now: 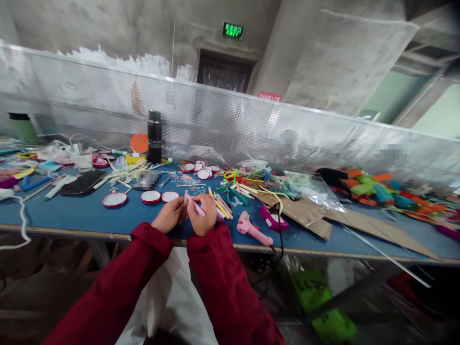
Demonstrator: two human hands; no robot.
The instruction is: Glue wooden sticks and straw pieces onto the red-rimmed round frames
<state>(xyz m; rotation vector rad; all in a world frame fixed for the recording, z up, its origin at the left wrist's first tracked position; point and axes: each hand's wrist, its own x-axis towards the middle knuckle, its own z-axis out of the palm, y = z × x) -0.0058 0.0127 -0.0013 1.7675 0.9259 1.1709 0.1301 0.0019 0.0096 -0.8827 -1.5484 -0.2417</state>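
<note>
Over the blue tabletop, close to its front edge, my two hands meet at the fingertips. My right hand [203,215] is closed around a light pink, pen-like stick [196,206]. My left hand [169,214] is closed, its fingers pinched at the stick's far end; what exactly they grip is hidden. Just beyond them lie red-rimmed white round lids [150,197] and a scatter of small coloured bits [189,178]. Several coloured pens or sticks [223,206] lie right of my right hand. Beside those rests a pink hot glue gun [253,229].
A purple device [273,218] with a black cable lies right of the glue gun, near cardboard strips [305,211]. A black bottle [154,137] stands at the back before a perforated metal screen [223,115]. On the left are a phone [83,183] and a white cup [83,162].
</note>
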